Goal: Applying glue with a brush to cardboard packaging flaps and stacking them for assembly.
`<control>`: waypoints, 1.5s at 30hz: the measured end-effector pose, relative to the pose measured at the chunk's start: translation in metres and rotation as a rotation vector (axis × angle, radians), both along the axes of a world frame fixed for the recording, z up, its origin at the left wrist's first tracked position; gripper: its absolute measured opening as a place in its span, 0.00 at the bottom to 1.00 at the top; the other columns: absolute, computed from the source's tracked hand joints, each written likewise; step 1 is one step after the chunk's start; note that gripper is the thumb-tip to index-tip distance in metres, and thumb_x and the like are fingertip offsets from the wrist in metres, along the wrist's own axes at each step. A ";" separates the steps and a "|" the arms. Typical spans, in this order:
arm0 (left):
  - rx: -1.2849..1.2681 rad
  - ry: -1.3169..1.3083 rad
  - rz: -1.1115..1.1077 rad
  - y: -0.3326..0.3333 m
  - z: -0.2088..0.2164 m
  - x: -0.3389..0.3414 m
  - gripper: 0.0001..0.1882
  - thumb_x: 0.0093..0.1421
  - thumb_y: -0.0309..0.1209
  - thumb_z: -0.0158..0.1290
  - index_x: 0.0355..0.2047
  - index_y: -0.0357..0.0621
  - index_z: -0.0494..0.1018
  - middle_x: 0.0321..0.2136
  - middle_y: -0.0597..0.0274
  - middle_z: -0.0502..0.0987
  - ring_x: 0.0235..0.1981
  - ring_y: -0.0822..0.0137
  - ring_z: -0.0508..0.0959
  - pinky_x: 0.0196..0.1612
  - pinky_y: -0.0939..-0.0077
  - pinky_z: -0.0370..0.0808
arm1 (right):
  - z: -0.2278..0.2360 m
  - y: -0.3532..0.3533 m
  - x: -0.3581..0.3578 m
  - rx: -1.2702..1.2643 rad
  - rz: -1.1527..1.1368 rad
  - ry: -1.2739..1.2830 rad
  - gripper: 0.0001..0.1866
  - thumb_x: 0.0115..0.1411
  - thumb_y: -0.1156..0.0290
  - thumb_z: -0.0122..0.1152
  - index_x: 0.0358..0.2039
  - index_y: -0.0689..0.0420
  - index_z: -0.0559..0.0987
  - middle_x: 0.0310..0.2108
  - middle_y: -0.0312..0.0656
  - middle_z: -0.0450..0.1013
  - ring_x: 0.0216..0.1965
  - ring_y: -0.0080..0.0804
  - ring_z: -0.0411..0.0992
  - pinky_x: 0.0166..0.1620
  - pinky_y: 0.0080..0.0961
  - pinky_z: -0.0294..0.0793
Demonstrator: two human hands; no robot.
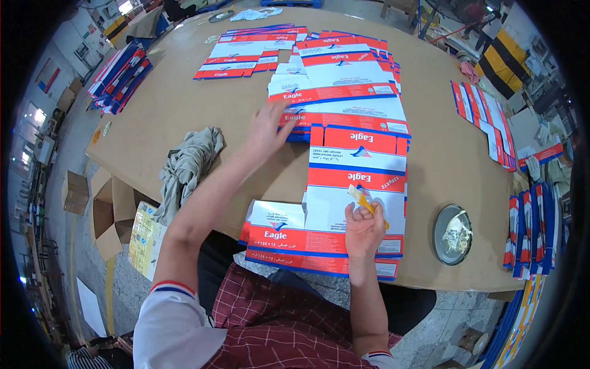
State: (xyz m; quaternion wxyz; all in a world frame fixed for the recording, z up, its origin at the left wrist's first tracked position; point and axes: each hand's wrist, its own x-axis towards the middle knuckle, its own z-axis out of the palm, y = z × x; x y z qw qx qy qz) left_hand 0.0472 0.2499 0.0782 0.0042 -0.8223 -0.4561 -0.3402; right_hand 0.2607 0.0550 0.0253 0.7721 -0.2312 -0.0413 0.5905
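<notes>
My left hand [268, 130] reaches to the left edge of a pile of flat printed carton blanks [353, 77] in red, white and blue. Its fingers are apart and touch the edge of the upper blanks. My right hand [365, 234] is closed around the yellow handle of a paintbrush [356, 194], whose pale bristles point up and to the left. Beneath the brush, another carton blank [329, 206] lies spread out at the table's near edge, on top of one or more similar sheets. A round metal dish [453, 235] with a whitish substance in it stands to the right.
On the brown table [246, 178] lie a crumpled grey cloth [190, 157] and a bundle of folded cartons [120, 77] at the left. More blanks [485, 123] lie at the right edge. An opened cardboard box [117, 212] sits low on the left, beside the table.
</notes>
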 end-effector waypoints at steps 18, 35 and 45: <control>0.324 0.447 -0.090 -0.063 0.082 -0.022 0.23 0.50 0.25 0.45 0.49 0.40 0.64 0.43 0.48 0.72 0.41 0.56 0.75 0.34 0.65 0.75 | 0.067 -0.057 0.004 0.261 0.013 -0.029 0.08 0.60 0.62 0.48 0.26 0.49 0.68 0.17 0.30 0.64 0.26 0.24 0.66 0.45 0.39 0.62; -0.356 0.208 -0.087 -0.209 -0.023 -0.006 0.21 0.51 0.27 0.50 0.47 0.39 0.65 0.47 0.52 0.65 0.52 0.55 0.63 0.52 0.50 0.59 | -0.013 -0.050 -0.017 -0.043 0.188 0.042 0.07 0.57 0.65 0.54 0.30 0.53 0.70 0.33 0.33 0.66 0.34 0.19 0.66 0.50 0.24 0.62; -0.421 0.066 -0.037 -0.201 -0.044 -0.003 0.18 0.43 0.18 0.49 0.37 0.41 0.71 0.36 0.55 0.67 0.43 0.59 0.67 0.48 0.64 0.58 | -0.001 -0.049 -0.021 -0.067 0.115 0.004 0.05 0.58 0.70 0.54 0.34 0.55 0.72 0.28 0.34 0.69 0.31 0.22 0.67 0.40 0.19 0.68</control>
